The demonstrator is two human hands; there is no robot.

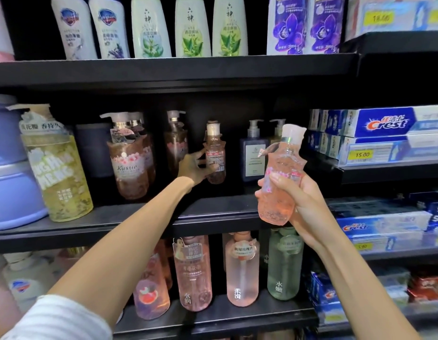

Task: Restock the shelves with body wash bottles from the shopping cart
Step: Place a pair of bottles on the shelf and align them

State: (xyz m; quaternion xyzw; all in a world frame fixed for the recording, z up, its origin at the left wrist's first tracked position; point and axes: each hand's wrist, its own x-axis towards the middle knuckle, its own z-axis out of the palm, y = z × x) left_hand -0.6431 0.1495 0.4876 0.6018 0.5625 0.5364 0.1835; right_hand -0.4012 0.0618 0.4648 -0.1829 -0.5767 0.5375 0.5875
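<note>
Two pink bottles are in our hands at once, and that is where the risk lies. Nearest to us, our right hand (290, 192) holds a pink bottle (281, 177) in the air in front of the middle shelf (139, 217), tilted a little to the right, cap up. Our fingers (280, 180) are curled round its lower half, thumb on the near side, so the neck and white cap stand free above the grip. The bottle looks smooth and full; if our attention goes to the far hand, we judge it could slide down through the fingers or tip further.

Farther in, our left hand (196, 168) reaches deep onto the middle shelf, and its fingers pinch a second pink bottle (215, 160) by its lower left side, the label facing us. We cannot tell whether its base rests on the shelf or hangs just above it. It sits in a gap between the brown pump bottle (175, 141) on its left and the dark pump bottle (253, 153) on its right. The gap is narrow, so a sideways nudge from our wrist could, we think, knock a neighbour over, and letting go before the base is flat could topple the bottle forward.
</note>
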